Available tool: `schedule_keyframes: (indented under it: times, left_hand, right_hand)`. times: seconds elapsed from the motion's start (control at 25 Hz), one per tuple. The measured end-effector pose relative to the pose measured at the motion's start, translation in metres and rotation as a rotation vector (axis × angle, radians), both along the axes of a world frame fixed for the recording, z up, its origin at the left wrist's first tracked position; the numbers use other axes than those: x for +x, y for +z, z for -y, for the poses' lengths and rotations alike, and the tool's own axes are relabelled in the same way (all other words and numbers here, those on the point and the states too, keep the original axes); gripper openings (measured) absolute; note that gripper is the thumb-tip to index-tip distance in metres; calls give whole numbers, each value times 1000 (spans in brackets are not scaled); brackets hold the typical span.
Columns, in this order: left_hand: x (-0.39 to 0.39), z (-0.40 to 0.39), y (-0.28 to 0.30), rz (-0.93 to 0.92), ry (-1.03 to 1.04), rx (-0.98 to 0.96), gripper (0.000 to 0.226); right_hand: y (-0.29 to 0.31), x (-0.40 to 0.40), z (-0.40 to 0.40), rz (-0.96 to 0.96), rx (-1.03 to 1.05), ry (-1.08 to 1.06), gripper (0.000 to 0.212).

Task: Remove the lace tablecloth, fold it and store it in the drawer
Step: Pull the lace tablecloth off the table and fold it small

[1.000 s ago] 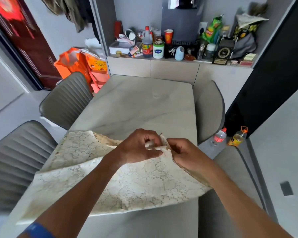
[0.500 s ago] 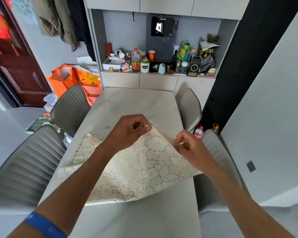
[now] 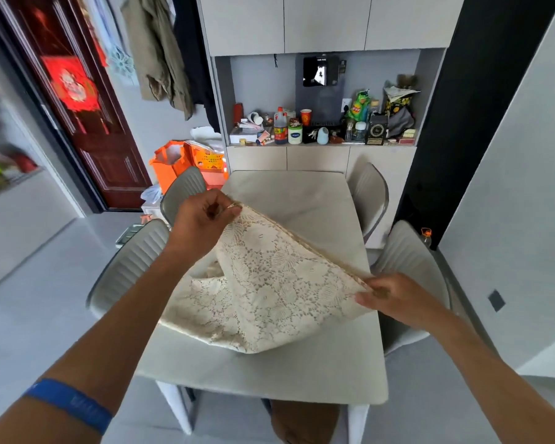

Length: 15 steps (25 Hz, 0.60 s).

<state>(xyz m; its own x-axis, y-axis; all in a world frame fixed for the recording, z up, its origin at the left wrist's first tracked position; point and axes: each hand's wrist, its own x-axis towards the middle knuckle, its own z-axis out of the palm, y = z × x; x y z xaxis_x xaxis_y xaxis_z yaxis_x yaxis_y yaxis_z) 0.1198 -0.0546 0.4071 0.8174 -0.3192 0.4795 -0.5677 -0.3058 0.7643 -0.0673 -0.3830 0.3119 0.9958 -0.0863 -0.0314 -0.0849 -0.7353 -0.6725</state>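
A cream lace tablecloth (image 3: pixel 263 290), folded over, hangs between my two hands above the pale marble table (image 3: pixel 302 366). My left hand (image 3: pixel 202 219) pinches its upper corner, raised over the table's left side. At the lower right my right hand (image 3: pixel 388 293) grips the other end of the same folded edge, which runs taut between them. The cloth's lower part sags and rests on the tabletop. No open drawer is in view.
Four grey chairs flank the table, e.g. one at left (image 3: pixel 129 267) and one at right (image 3: pixel 407 264). Behind the table stands a cabinet with closed fronts (image 3: pixel 318 158) and a cluttered shelf (image 3: pixel 321 129). Orange bags (image 3: pixel 186 161) sit near the red door (image 3: pixel 77 104).
My hands have moved apart along the cloth's edge and lifted it off the table; the left rose, the right went right. The view pulled back and up.
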Motion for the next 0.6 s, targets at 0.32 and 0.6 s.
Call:
schedule_keyframes:
  times: [0.32, 0.6]
  left_hand:
    - [-89, -102, 37, -11, 64, -137, 15]
    - [-142, -234, 54, -21, 62, -210, 20]
  right_hand:
    - [41, -60, -59, 116, -151, 35, 34]
    - [75, -99, -169, 185, 81, -7, 38]
